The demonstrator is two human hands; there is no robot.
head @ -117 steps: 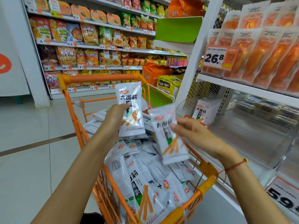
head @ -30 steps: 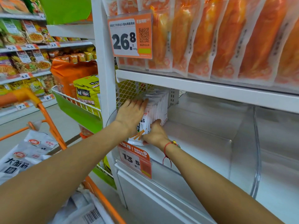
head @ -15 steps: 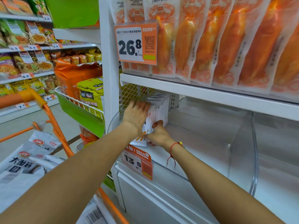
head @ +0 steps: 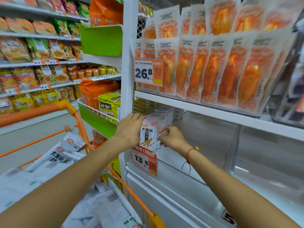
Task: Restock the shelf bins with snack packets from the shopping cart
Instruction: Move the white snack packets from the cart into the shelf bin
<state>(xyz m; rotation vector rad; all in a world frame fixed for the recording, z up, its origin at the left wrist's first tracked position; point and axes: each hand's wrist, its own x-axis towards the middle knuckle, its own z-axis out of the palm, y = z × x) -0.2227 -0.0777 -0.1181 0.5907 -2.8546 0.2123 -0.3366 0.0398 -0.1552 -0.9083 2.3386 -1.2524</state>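
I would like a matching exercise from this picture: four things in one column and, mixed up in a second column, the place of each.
Things:
1. row of white snack packets
2. orange packets
3. 13.5 price tag
4. loose white packets

Places:
A. in the orange shopping cart
B. on the front edge of the bin, below the hands
C. standing in the shelf bin, between the left hand and right hand
D. on the shelf above the bin

Pairs: 1-C, 2-D, 3-B, 4-A

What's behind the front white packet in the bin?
A row of like white packets upright behind the front packet; their faces are covered. Both hands flank it: left hand, right hand.
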